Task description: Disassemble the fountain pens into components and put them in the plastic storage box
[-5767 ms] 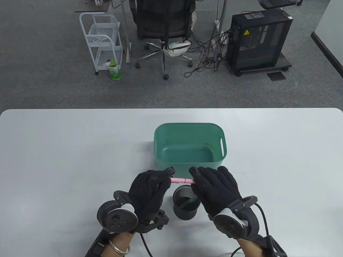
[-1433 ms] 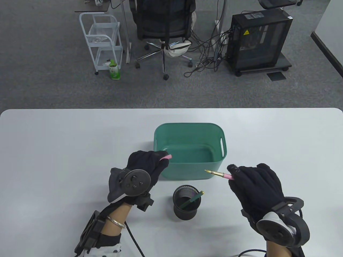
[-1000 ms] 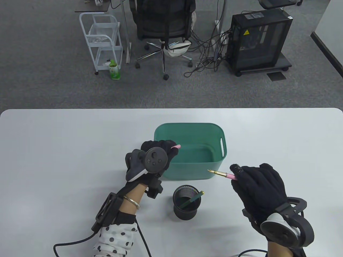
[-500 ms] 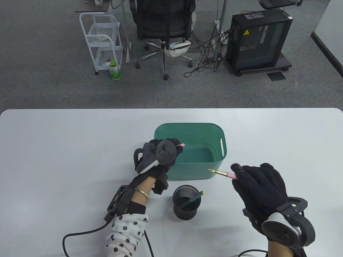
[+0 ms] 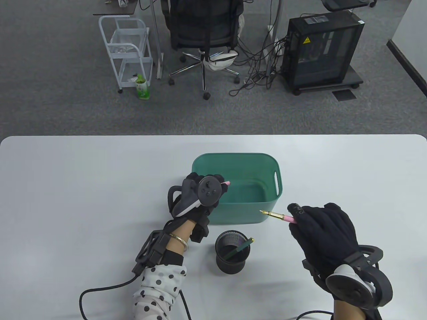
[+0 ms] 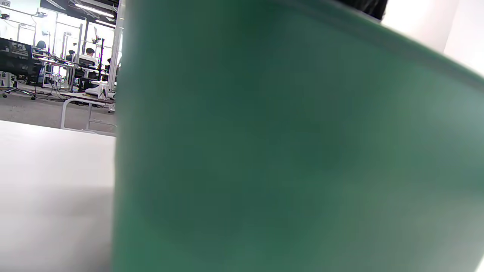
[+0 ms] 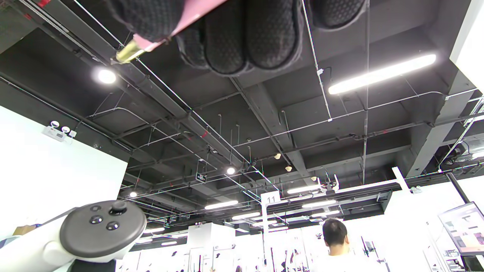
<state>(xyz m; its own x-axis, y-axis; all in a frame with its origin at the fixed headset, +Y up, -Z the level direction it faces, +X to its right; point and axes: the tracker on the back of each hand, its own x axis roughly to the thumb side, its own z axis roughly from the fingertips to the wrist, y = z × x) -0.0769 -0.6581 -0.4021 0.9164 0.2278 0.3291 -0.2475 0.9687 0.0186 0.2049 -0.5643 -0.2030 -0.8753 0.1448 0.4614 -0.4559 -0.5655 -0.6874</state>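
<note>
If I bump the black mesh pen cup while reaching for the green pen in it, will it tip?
Possibly. The black mesh pen cup looks light and stands free on the table. The green pen leans against its rim, so a sideways pull may tilt it. Lifting the pen straight up seems safer.

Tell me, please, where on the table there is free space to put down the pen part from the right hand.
Bare table lies left of the green box, right of it, and behind it to the far edge. It is crowded near the front: the black pen cup stands between the left hand and right hand.
</note>
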